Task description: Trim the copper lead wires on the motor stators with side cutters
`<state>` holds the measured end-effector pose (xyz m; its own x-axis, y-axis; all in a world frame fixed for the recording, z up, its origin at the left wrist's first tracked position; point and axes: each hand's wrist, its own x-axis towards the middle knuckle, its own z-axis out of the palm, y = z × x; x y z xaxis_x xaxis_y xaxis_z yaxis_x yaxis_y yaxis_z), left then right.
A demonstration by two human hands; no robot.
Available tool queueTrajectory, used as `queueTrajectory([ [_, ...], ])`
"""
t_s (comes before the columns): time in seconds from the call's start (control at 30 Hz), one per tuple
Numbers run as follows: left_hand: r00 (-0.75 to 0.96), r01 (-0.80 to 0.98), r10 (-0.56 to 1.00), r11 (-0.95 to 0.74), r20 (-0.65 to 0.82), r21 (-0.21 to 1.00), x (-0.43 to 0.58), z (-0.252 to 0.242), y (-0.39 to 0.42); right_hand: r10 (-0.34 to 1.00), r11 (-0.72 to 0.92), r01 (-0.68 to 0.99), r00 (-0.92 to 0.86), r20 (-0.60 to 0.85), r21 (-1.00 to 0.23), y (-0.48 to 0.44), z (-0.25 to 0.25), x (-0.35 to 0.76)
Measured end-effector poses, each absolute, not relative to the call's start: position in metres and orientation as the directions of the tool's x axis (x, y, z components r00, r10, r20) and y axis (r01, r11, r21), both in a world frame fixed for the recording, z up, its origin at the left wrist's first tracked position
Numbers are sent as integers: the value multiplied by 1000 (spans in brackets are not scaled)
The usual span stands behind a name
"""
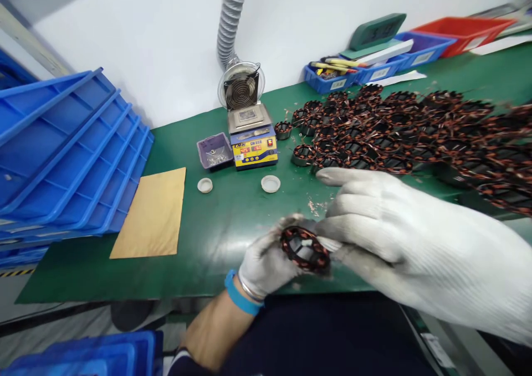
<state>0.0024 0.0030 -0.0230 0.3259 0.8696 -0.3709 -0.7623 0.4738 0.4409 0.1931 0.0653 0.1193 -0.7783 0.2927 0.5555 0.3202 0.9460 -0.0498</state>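
A copper-wound ring (305, 248) is held at 6 o'clock on the green mat (216, 221), near its front edge. It is gripped by the curled fingers of the gloved left hand (266, 262). Its rim at 3 o'clock is touched by the narrowly gathered fingers of the right hand (374, 221); a firm grip cannot be told. More rings (399, 127) are heaped at 1 o'clock.

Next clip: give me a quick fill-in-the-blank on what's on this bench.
The right hand and left hand wear ___ gloves. The left, gripping a stator, has a ___ wristband. ___ round caps lie on the green mat.
Missing: white; blue; two.
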Motion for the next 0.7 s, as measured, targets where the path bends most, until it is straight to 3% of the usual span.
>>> queueTrajectory([
  [0.07, 144, -856, 907, 315, -397, 409, -1, -20, 3, 299, 947, 311, -771, 562, -78, 66, 121, 193],
  [0.13, 86, -887, 887, 275, -453, 371, 3, -21, 7, 302, 953, 270, -776, 553, -141, 66, 123, 190],
  [0.23, 274, -825, 835, 459, -477, 329, 15, -26, 11, 317, 947, 234, -787, 529, -220, 66, 121, 185],
  [0.33, 429, -732, 805, 576, -411, 364, 23, -32, 6, 359, 931, 258, -772, 525, -257, 67, 114, 187],
  [0.47, 296, -746, 886, 447, -356, 493, 20, -27, -1, 416, 902, 263, -740, 529, -342, 67, 103, 195],
  [0.53, 232, -764, 916, 380, -328, 522, 16, -21, 1, 521, 835, 257, -653, 549, -487, 66, 97, 201],
  [0.6, 224, -781, 925, 359, -307, 510, 9, -15, 4, 709, 681, 245, -455, 539, -690, 66, 86, 207],
  [0.7, 241, -811, 918, 368, -314, 455, -3, -9, 7, 925, 361, 229, -212, 316, -904, 70, 58, 217],
])
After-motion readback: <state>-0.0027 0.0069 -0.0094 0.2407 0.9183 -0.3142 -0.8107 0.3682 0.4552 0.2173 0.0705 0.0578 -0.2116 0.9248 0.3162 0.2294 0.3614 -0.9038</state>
